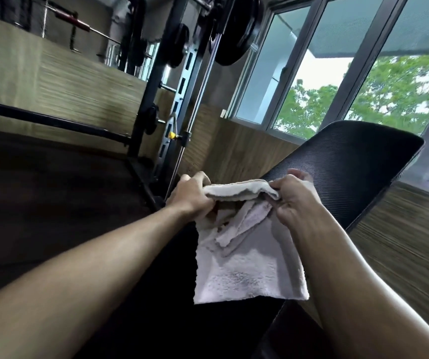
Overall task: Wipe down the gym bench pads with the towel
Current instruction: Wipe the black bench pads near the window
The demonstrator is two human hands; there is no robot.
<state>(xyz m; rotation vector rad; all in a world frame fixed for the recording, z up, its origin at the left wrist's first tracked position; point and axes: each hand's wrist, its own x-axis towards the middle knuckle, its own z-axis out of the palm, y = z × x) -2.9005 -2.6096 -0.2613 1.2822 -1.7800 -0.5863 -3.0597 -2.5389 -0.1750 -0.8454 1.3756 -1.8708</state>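
Note:
A white towel [247,263] hangs in front of me, folded over at its top edge. My left hand [190,195] grips the towel's top left corner. My right hand [296,198] grips the top right corner, fingers curled over the fold. Behind the hands the black textured back pad of the gym bench [348,164] rises at an incline toward the upper right. The towel hangs over the dark lower part of the bench [172,294], which is in shadow and hard to make out.
A black rack frame [156,99] with weight plates [236,29] stands ahead on the left, with a barbell [78,24] high up. A black curved bar [52,120] crosses the left side. Windows [311,73] run along the right wall above wood panelling [402,229].

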